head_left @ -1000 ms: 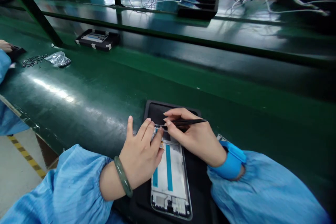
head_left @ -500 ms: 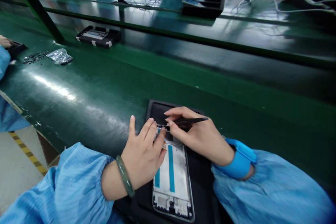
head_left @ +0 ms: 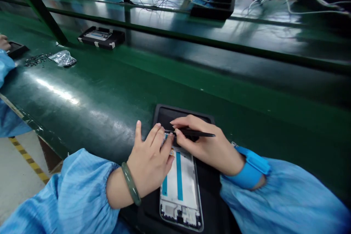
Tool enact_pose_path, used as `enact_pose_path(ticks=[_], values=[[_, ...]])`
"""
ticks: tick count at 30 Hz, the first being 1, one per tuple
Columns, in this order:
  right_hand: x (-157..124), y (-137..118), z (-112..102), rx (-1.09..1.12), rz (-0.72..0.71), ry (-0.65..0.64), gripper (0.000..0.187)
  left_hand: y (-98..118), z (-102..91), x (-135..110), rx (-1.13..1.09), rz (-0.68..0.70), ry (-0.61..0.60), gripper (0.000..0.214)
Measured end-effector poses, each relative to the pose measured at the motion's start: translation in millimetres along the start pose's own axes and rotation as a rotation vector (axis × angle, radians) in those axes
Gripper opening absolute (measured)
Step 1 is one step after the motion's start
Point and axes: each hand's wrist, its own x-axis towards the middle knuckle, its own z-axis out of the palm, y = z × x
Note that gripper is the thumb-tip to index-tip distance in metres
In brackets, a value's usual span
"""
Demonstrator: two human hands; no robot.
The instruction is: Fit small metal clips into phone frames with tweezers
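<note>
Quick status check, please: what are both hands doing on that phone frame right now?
Left hand pressing phone frame top end. Right hand pinching black tweezers, tip at frame's top edge. Frame sits in black tray. Nothing blocking.

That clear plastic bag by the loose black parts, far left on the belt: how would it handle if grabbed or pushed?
The clear plastic bag looks crumpled and thin, so probably floppy and light. Its glossy film on the shiny green belt suggests it would slide, not roll. Dark contents inside may shift or spill, like the loose black parts beside it.

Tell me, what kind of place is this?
Probably a phone assembly line: a long green conveyor belt, a phone frame worked on with tweezers, and other workers' blue sleeves nearby.
</note>
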Motion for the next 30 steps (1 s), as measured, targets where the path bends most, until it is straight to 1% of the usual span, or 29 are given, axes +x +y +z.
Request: enact_pose_path(ticks=[4, 7, 16, 23, 30], values=[[-8, 6, 1, 0.149, 0.180, 0.113, 0.016, 0, 0.2, 1, -0.027, -0.023, -0.009, 0.042], [-12, 9, 4, 0.211, 0.236, 0.155, 0.016, 0, -0.1, 1, -0.054, -0.037, -0.018, 0.040], [-13, 11, 8, 0.143, 0.144, 0.136, 0.015, 0, -1.2, 0, -0.070, -0.039, -0.014, 0.039], [-12, 9, 7, 0.106, 0.109, 0.141, 0.014, 2, -2.3, -1, -0.072, -0.038, -0.015, 0.039], [-6, 6, 7, 0.062, 0.080, 0.116, 0.014, 2, -1.4, -1, -0.072, -0.035, -0.012, 0.039]])
